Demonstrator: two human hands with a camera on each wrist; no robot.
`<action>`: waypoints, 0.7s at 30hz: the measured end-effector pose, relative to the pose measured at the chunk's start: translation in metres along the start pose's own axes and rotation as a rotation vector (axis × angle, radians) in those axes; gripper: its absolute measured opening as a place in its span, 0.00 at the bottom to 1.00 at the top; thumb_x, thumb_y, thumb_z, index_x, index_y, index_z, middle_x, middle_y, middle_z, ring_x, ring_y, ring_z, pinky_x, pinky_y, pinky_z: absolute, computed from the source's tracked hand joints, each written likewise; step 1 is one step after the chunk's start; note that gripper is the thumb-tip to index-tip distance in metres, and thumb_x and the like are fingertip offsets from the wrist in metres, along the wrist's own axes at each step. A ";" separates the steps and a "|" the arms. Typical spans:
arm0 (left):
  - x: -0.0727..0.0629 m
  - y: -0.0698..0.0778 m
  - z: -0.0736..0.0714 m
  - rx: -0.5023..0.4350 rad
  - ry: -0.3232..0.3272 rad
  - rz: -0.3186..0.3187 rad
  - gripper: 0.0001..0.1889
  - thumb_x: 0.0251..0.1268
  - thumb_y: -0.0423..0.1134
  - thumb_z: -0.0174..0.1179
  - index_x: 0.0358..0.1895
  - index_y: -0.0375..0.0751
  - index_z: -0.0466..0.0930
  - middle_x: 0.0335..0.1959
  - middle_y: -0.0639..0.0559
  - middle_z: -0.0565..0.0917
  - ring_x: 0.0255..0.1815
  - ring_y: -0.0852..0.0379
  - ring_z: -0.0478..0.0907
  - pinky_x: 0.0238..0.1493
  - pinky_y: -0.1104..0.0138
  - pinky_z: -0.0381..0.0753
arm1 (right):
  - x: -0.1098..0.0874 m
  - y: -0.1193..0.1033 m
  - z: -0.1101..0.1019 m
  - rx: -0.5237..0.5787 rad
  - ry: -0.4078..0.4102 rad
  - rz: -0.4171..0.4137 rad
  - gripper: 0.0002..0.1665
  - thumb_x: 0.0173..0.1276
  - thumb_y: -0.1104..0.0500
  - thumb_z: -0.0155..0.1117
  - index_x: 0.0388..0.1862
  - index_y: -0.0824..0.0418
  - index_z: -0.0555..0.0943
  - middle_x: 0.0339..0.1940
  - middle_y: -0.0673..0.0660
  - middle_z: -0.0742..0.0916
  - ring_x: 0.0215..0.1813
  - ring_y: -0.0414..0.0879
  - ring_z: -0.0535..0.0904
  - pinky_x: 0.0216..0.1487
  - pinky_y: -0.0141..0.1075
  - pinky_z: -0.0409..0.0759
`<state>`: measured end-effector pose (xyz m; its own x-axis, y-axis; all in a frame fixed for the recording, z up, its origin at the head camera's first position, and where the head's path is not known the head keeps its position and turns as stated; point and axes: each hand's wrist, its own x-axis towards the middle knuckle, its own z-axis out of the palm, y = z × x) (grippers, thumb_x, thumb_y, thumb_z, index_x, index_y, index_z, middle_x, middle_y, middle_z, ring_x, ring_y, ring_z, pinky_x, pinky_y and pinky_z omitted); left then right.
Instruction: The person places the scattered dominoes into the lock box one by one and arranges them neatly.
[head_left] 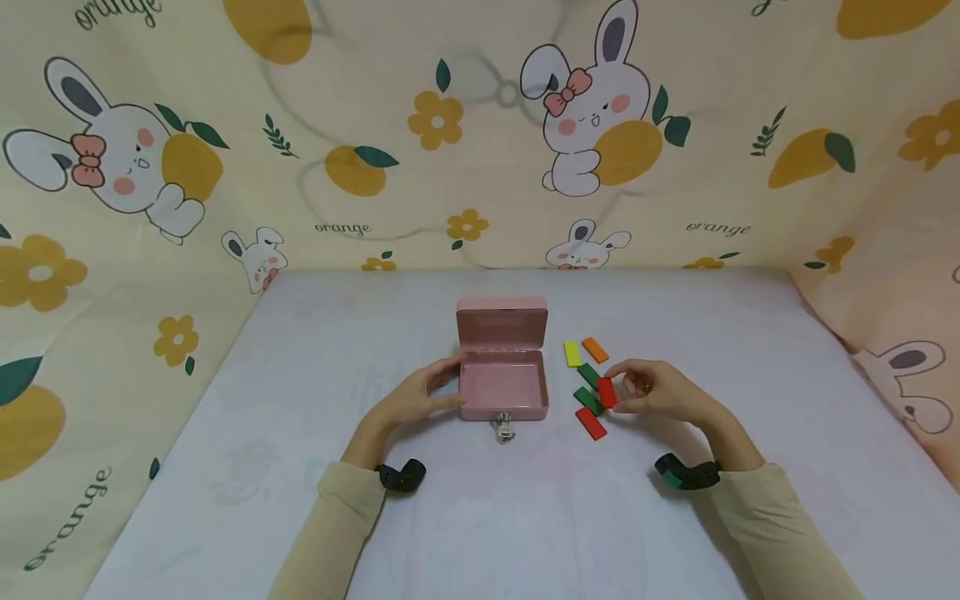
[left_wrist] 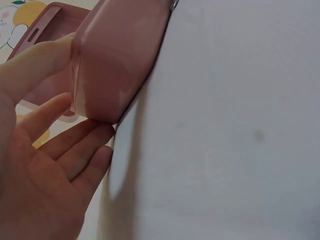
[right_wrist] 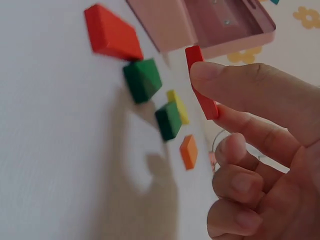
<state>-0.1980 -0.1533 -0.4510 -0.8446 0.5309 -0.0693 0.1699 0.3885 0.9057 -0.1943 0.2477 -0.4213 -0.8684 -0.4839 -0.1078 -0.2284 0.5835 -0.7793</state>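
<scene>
A pink metal cash box [head_left: 504, 385] stands with its lid [head_left: 502, 327] raised and its inside bare. My left hand [head_left: 417, 392] touches the box's left side, thumb and fingers spread along it. In the left wrist view, fairly straight fingers [left_wrist: 82, 155] reach the box's wall [left_wrist: 107, 80]. Between thumb and index finger, my right hand [head_left: 663, 392] pinches a red block [right_wrist: 201, 82], raised off the table. Below and beside it lie two green blocks [head_left: 587, 401], another red block [head_left: 591, 423], a yellow block [head_left: 572, 353] and an orange block [head_left: 596, 349].
Keys [head_left: 503, 427] hang at the box's front lock. The white table [head_left: 480, 517] spreads around the box. A patterned cloth [head_left: 480, 133] with rabbits and oranges rises behind the table and at both sides.
</scene>
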 end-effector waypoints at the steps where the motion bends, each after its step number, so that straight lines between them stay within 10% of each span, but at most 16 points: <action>1: -0.001 0.000 0.001 0.003 -0.003 -0.004 0.38 0.64 0.37 0.63 0.75 0.41 0.56 0.77 0.41 0.59 0.77 0.40 0.57 0.78 0.50 0.57 | 0.001 -0.002 0.001 0.005 0.004 0.001 0.25 0.55 0.60 0.74 0.50 0.66 0.79 0.25 0.52 0.73 0.28 0.36 0.67 0.28 0.28 0.66; 21: -0.003 0.000 0.003 0.003 -0.011 0.014 0.37 0.65 0.34 0.61 0.75 0.41 0.54 0.77 0.41 0.58 0.78 0.41 0.57 0.79 0.49 0.55 | 0.021 -0.033 0.019 0.026 0.047 -0.008 0.25 0.54 0.61 0.75 0.49 0.68 0.77 0.22 0.51 0.71 0.26 0.37 0.67 0.23 0.27 0.64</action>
<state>-0.1942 -0.1523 -0.4522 -0.8363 0.5448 -0.0613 0.1834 0.3833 0.9052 -0.1967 0.2053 -0.4096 -0.8867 -0.4565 -0.0728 -0.2243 0.5626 -0.7957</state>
